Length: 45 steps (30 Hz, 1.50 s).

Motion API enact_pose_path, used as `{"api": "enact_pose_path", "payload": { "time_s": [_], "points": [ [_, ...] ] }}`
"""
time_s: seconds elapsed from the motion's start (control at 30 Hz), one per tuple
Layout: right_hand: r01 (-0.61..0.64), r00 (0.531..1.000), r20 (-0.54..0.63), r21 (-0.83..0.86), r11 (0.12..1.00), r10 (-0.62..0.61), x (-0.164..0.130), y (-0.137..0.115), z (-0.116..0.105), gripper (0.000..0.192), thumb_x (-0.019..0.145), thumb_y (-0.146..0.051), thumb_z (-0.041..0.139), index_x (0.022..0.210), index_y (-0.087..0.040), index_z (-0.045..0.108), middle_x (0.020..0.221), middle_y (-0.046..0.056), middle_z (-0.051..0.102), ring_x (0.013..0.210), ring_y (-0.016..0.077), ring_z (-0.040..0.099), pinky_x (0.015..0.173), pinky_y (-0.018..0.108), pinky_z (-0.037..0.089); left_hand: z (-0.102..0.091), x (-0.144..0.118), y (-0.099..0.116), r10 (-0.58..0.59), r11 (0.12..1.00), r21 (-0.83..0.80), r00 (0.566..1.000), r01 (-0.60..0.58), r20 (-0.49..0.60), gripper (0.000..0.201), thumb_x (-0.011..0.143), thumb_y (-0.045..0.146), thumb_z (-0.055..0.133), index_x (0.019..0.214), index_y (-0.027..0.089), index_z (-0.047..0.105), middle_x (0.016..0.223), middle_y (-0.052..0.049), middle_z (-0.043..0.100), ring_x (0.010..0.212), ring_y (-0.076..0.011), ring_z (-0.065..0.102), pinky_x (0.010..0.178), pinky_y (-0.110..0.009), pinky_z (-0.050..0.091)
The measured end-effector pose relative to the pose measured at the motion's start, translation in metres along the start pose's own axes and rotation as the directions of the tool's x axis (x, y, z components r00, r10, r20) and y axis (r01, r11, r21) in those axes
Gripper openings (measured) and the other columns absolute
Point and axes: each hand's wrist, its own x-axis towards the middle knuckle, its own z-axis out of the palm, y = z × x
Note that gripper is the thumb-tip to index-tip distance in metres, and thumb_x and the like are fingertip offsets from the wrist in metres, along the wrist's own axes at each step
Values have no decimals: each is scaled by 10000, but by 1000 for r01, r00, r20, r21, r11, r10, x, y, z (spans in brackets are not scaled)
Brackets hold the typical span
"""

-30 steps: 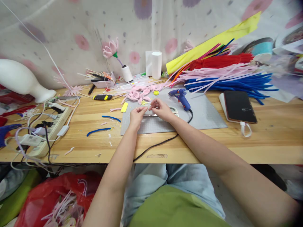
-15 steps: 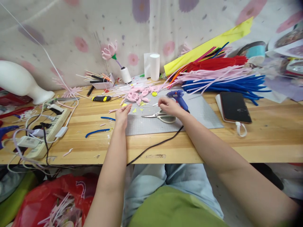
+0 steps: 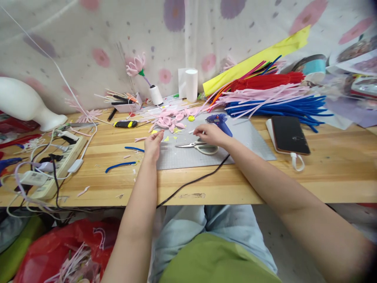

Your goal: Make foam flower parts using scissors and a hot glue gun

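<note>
Wooden bench (image 3: pixel 265 181); scissors (image 3: pixel 200 146) flat, blades closed; hands apart.

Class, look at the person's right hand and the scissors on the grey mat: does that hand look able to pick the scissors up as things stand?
Probably yes. The right hand hovers just above the scissors, which lie flat and uncovered on the grey mat. The blue glue gun sits behind the hand, not between them.

The grey cutting mat (image 3: pixel 250 141) lies bare toward its right edge and its near edge. Metal scissors with pale handles (image 3: pixel 200 146) and a blue glue gun (image 3: pixel 219 121) block its middle, with the gun's black cord (image 3: pixel 191 182) crossing the wooden tabletop's (image 3: pixel 338 177) near edge. Pink petal pieces (image 3: pixel 171 118) crowd the mat's far left corner.
</note>
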Motion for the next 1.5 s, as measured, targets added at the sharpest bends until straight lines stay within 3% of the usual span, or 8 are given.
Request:
{"api": "enact_pose_path", "payload": {
  "time_s": [0.2, 0.43, 0.53, 0.63, 0.77, 0.97, 1.13, 1.5],
  "points": [
    [120, 992, 49, -21, 993, -119, 22, -29, 18, 351, 774, -91, 454, 1039, -184, 665, 1125, 74, 653, 1059, 198, 564, 915, 303, 392, 13, -1, -11, -49, 997, 66, 998, 46, 48, 139, 580, 213, 748, 678, 144, 679, 649, 17, 625, 612, -55, 520, 703, -211, 414],
    [119, 981, 173, -191, 974, -86, 44, -35, 31, 282, 780, -77, 438, 853, -148, 700, 1007, 142, 673, 995, 241, 583, 860, 326, 405, -9, 10, 11, -146, 964, -225, 989, 138, -17, 103, 658, 160, 713, 651, 164, 610, 679, 6, 627, 735, -73, 588, 793, -226, 440],
    [123, 982, 168, -210, 970, -89, 43, -31, 33, 287, 786, -87, 435, 895, -155, 691, 1023, 134, 664, 996, 231, 576, 857, 316, 404, -38, 10, 33, 31, 892, -451, 999, -25, 7, 209, 808, 266, 584, 613, 196, 557, 827, -2, 688, 983, -118, 596, 876, -289, 453],
    [128, 985, 136, -179, 975, -105, 41, -27, 37, 312, 790, -86, 423, 968, -144, 673, 1063, 129, 651, 1045, 222, 550, 884, 310, 396, -67, 10, 48, 224, 797, -538, 962, -273, -156, 356, 909, 266, 407, 565, 218, 488, 896, 88, 699, 1188, -72, 497, 958, -289, 428],
    [93, 991, 105, -126, 988, -80, 45, -20, 42, 333, 776, -71, 425, 992, -141, 668, 1080, 125, 652, 1057, 222, 548, 894, 320, 400, -83, 16, 50, 171, 787, -530, 937, -316, -305, 334, 911, 232, 391, 592, 229, 489, 923, 93, 695, 1225, -31, 456, 972, -232, 411],
    [-30, 997, 74, -68, 997, 35, 56, -24, 33, 344, 762, -84, 458, 975, -223, 691, 1060, 69, 684, 976, 225, 609, 837, 327, 437, -36, 12, 25, -23, 956, -292, 994, -10, -110, 47, 790, 180, 597, 754, 182, 625, 778, 12, 682, 842, -71, 630, 894, -252, 452],
    [-61, 998, -15, 18, 998, 61, 34, -28, 6, 322, 781, -125, 452, 997, -188, 682, 1032, 71, 689, 945, 210, 614, 809, 306, 434, 6, -10, -4, -91, 995, -20, 991, 93, 96, 253, 530, 238, 802, 652, 121, 612, 712, -40, 678, 680, -109, 638, 832, -313, 479],
    [95, 970, 238, -191, 977, -48, -23, 9, -12, 246, 723, -310, 611, 924, -178, 665, 943, 90, 642, 865, 204, 572, 725, 279, 399, 16, -23, -17, -81, 969, 247, 978, 32, 194, 285, 501, 325, 798, 648, 130, 650, 661, -53, 682, 662, -149, 640, 783, -324, 470]
  ]
}}
